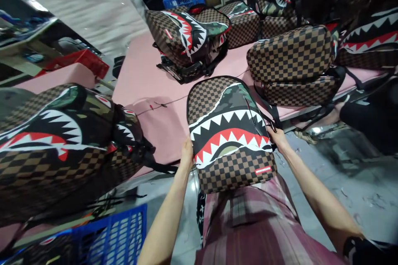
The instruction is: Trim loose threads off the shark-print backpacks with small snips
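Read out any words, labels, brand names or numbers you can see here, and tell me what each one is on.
Nothing here reads clearly.
Red tag on the backpack gripped by the left hand and right hand: pale lettering, too small and blurred to read.
Small red patch on the far backpack on the pink table: too small to read.

- A bag workshop or packing floor: the held backpack (pixel 230 132), checkered with a shark mouth, is one of many alike.
- Beyond both hands, identical backpacks (pixel 186 37) lie piled on a long pink tabletop (pixel 139 78).
- Another stack (pixel 62 140) sits left of the left hand (pixel 187 153).
- A blue plastic crate (pixel 115 232) stands below-left of that hand.
- Bare grey concrete floor (pixel 342 190) spreads right of the right hand (pixel 279 137).
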Demonstrator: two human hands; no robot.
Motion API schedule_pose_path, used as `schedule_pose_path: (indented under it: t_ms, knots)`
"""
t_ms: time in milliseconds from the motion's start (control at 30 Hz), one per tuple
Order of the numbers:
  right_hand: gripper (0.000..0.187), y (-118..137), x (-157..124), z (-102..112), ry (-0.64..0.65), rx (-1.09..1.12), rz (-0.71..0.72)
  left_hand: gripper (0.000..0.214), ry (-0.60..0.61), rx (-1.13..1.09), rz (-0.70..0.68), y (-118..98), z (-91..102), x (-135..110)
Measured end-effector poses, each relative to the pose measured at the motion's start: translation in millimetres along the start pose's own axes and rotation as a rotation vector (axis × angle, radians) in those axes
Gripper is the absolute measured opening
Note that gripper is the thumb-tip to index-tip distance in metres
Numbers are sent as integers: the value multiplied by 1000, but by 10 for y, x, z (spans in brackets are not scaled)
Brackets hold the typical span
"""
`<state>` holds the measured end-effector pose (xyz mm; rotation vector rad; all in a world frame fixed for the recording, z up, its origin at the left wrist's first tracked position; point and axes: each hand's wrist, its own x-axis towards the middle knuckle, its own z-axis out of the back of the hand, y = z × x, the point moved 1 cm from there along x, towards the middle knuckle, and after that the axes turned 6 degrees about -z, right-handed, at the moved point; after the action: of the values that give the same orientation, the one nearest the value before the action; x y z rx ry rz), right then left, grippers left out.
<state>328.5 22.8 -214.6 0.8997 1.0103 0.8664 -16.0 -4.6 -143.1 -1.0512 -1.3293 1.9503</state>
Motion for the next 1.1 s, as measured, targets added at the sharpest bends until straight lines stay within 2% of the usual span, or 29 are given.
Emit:
schedule_pose_path:
  t_ms: [67, 133, 233, 300, 400, 567, 667, 767, 833, 967, 1100]
  knots:
    - [51, 132, -102, 94, -34, 19, 66, 23, -10, 38, -50, 5, 45, -66]
    - [49, 320, -243, 187, -32, 21, 140, 26, -47, 112, -169, -39, 109, -163]
    - [42, 569, -478, 259, 102, -67, 244, 31, -107, 345, -577, -153, 90, -380]
    - [38, 648, -592, 267, 174, -91, 262, 24, -47, 481, -847, -216, -40, -562]
    - [34, 624, -661, 269, 158, -1, 188, 15, 138, 532, -1006, -261, -315, -812]
    - [31, 477, -666, 300, 107, 51, 109, 16, 406, 568, -1020, -265, -686, -1006]
    - [29, 486, -677, 289, 92, -17, 220, 17, 465, 595, -1005, -275, -814, -989]
    - [31, 571, -665, 215, 143, -195, 484, 19, 482, 637, -982, -341, -941, -928]
    - [26, 624, -625, 160, 132, -274, 607, 21, 487, 671, -957, -423, -1054, -885]
    - [22, 692, -522, 100, 57, -269, 716, 24, 452, 809, -834, -652, -1362, -804]
    - [21, 759, -469, 78, 19, -192, 752, 43, 354, 1098, -686, -911, -1673, -729]
